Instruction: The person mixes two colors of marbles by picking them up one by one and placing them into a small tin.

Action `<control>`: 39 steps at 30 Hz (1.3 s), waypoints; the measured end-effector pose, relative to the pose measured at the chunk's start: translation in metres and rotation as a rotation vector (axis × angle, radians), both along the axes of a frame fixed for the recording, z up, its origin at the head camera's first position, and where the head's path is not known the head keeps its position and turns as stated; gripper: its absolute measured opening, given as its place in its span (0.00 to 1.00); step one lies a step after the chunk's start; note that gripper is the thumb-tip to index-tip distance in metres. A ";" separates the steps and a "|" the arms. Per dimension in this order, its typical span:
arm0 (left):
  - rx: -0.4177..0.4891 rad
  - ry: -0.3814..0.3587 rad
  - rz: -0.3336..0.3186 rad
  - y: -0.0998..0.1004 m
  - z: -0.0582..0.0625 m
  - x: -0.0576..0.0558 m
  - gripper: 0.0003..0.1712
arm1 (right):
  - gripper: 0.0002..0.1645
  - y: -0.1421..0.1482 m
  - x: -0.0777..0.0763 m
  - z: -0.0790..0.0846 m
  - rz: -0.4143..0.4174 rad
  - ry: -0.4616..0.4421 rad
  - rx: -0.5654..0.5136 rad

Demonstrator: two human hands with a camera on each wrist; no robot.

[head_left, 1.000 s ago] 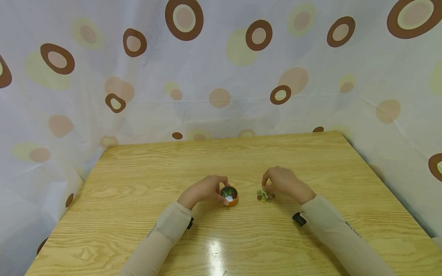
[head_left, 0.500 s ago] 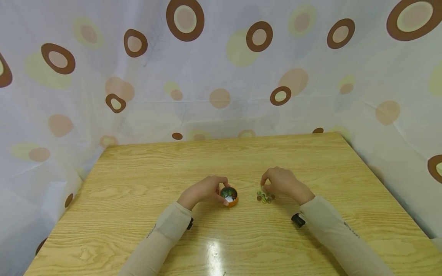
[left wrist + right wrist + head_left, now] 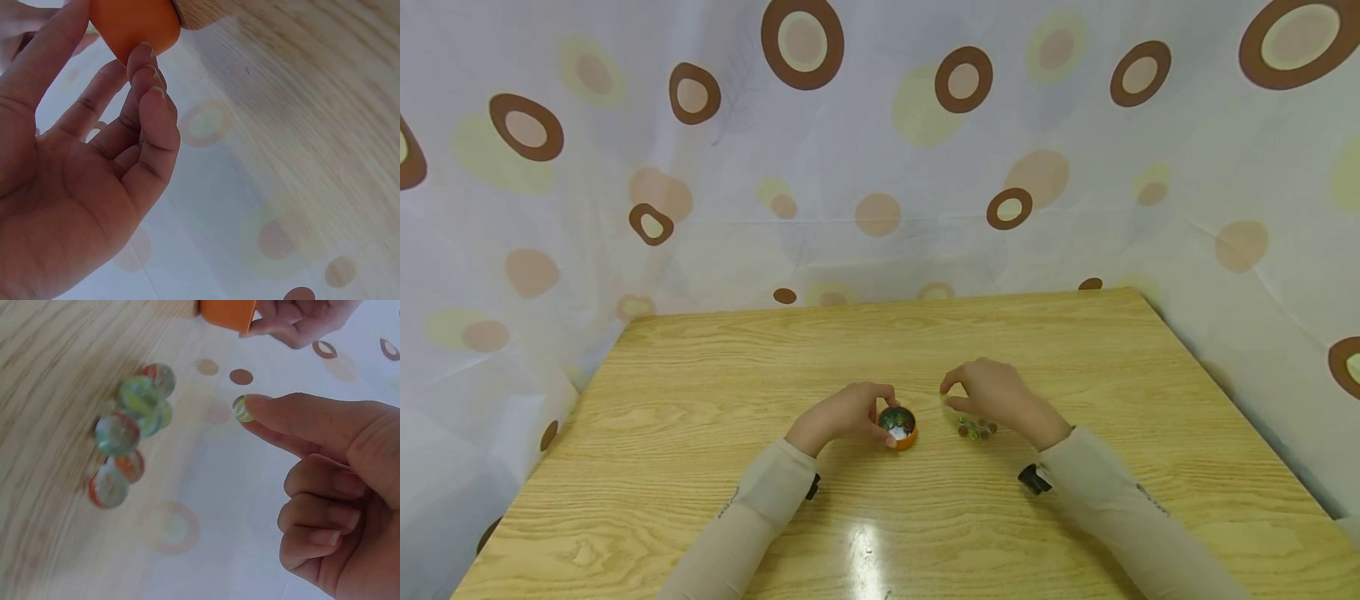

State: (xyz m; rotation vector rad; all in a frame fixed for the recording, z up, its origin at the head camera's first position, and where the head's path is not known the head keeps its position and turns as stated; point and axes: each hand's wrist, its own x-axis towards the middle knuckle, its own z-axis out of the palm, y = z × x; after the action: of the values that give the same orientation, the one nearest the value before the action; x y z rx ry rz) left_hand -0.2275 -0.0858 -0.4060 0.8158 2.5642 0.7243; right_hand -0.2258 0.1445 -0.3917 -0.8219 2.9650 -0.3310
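Aloft — marble (image 3: 240, 409) between right fingers (image 3: 306, 419) — others curled

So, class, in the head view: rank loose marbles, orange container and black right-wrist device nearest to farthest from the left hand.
1. Orange container, gripped by the left hand.
2. Loose marbles, clustered to the right.
3. Black right-wrist device, farther right and lower in view.

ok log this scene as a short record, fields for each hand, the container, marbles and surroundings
left hand: grips the orange container between thumb and fingers
right hand: pinches one marble, clear of the others
container position: on the table, contents unclear
loose marbles: clustered on the table, right of the container in the head view
table surface: light wood grain
backdrop: whitish, patterned with rounded shapes
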 end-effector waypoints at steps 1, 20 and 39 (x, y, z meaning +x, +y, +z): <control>0.000 -0.001 0.000 0.000 0.000 0.000 0.25 | 0.11 -0.002 0.001 0.001 0.003 0.002 0.000; 0.007 -0.026 -0.007 0.000 -0.003 -0.002 0.25 | 0.12 -0.034 0.013 0.003 0.104 0.027 -0.037; 0.007 -0.035 -0.001 -0.002 0.000 -0.001 0.24 | 0.11 -0.044 0.017 -0.005 0.174 0.079 -0.069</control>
State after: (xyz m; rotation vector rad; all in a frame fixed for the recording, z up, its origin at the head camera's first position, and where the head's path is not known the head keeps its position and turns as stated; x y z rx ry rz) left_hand -0.2281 -0.0874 -0.4064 0.7993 2.5315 0.7417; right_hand -0.2092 0.1003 -0.3967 -1.1175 2.9396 -0.4017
